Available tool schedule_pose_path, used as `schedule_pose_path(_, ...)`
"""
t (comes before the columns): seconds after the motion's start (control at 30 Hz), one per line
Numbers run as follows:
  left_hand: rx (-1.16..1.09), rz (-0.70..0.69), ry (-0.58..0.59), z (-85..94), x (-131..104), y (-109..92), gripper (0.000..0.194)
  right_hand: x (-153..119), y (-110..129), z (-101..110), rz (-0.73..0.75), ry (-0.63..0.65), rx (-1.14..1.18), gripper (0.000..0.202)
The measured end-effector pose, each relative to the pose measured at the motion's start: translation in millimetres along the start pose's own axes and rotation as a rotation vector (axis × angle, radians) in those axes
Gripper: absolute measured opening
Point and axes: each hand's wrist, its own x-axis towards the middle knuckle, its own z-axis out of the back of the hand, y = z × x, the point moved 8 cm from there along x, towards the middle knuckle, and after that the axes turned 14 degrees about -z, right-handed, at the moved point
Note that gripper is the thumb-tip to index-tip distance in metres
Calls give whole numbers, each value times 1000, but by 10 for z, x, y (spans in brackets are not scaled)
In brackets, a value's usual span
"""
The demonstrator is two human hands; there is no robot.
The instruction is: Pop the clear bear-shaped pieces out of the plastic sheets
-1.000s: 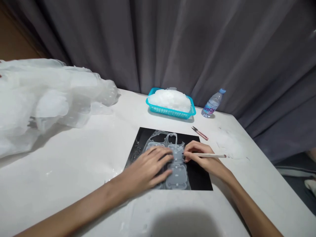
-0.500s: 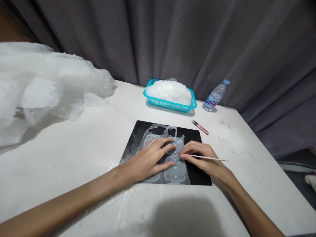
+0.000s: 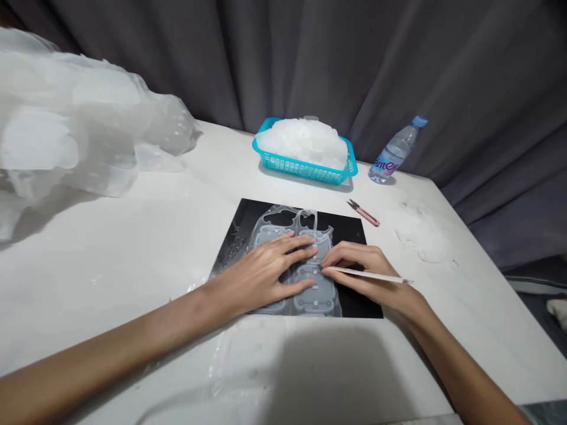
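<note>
- While the left hand (image 3: pixel 277 265) lies palm down in the head view, fingers spread and gripping nothing, it seems to steady the clear plastic piece (image 3: pixel 315 289) beneath it.
- That piece reaches out from under the left hand toward the right hand (image 3: pixel 370 260), which pinches a slim white tool (image 3: pixel 381 275) near one end, probably for fine control; whether the tip touches plastic cannot be told.
- Under both hands, a black board (image 3: pixel 361 304) on the white worktop (image 3: pixel 146 254) likely makes the see-through outlines easier to read.
- Just beyond the right hand lie small snips (image 3: pixel 364 213), apparently handy.
- Farther beyond both hands stands a blue basket (image 3: pixel 305 170) heaped with white material (image 3: pixel 305 141), presumably set back to free working room.
</note>
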Motion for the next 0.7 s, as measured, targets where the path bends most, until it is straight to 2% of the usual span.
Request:
schedule_pose_path(0.2,-18,-22,-30,-7,-1,13,57,-13,13,-18,4,8,-65,13)
schedule_pose_path(0.7,29,-74,-53,2,-20,-29,59,19,-69,-105,9,-1,-38,15)
